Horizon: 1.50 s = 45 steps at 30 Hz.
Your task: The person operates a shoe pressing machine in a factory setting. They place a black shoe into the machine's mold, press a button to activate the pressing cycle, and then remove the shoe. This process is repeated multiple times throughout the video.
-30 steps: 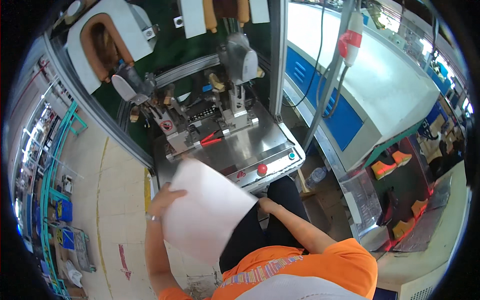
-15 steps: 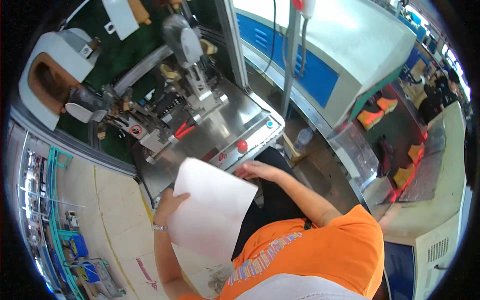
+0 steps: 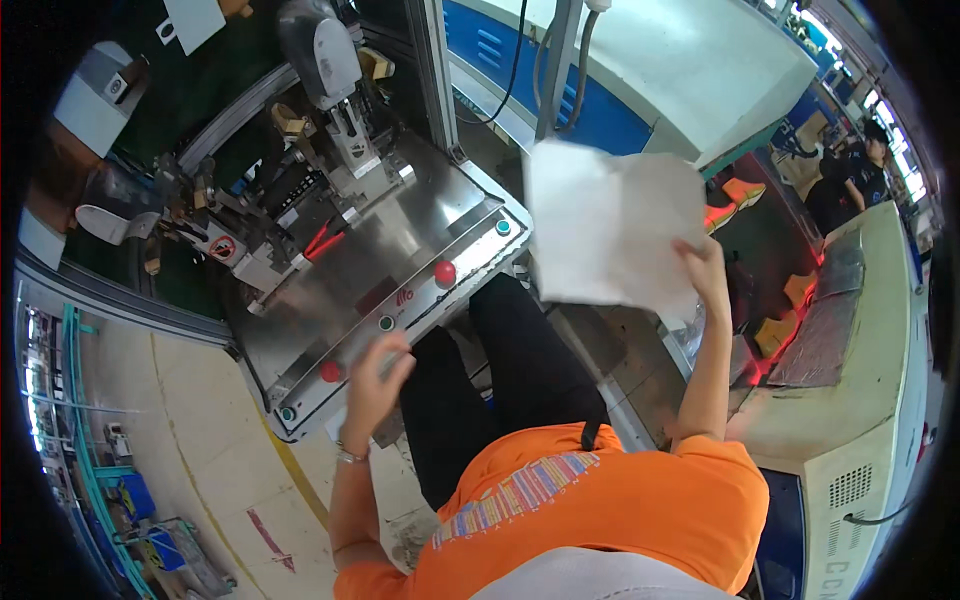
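Observation:
My right hand grips the edge of a white sheet, thumb on its face and fingers hidden behind it. The sheet is slightly bent and hangs in the air to the right of the machine's steel table. By the table's front panel is my left hand, holding nothing, its fingers loosely bent and apart from the thumb. A red push button and a green one sit on that panel. Farther back, a red-handled tool lies beside the machine's clamps.
A metal post rises behind the sheet. A white and blue machine stands at the far right, near a red-lit conveyor carrying orange shoe parts. A person is farther back. Blue bins stand at the left.
The sheet has gone from my left hand to my right and swung up to the right. My left hand has let go and is beside the panel. The view has shifted.

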Motion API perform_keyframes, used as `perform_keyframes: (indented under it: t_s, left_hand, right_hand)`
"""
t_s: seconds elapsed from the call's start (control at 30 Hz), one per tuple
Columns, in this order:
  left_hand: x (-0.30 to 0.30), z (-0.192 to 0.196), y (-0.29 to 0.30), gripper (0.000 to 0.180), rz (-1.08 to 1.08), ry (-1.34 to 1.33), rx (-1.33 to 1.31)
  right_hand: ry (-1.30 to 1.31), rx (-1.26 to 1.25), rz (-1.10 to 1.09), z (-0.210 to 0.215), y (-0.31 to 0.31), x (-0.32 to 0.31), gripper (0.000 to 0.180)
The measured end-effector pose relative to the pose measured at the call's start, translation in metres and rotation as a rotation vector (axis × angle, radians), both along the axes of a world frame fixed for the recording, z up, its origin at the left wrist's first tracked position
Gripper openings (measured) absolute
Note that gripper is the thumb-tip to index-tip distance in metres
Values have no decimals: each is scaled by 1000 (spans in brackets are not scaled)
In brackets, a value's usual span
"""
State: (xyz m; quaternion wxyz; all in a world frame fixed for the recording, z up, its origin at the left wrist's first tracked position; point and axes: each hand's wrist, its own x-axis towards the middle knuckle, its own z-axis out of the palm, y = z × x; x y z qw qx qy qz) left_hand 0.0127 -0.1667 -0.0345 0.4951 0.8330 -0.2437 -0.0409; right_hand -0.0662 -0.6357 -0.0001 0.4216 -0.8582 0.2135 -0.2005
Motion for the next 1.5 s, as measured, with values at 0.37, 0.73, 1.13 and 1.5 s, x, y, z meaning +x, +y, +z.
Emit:
perform_keyframes:
  t_s: [0.37, 0.73, 1.13, 1.5]
  left_hand:
    - [-75, -111, -36, 20, -150, -169, 488]
    - [-70, -109, -44, 14, -44, -111, 438]
    - [-65, -114, -47, 10, 1, -116, 409]
    - [-62, -116, -47, 10, 0, -140, 443]
  right_hand:
    - [-505, -86, -492, -145, -52, 123, 23]
    - [-582, -65, -426, -150, -29, 55, 23]
    - [-532, -92, -502, -169, -50, 46, 28]
    - [-461, 214, -565, -190, -62, 205, 33]
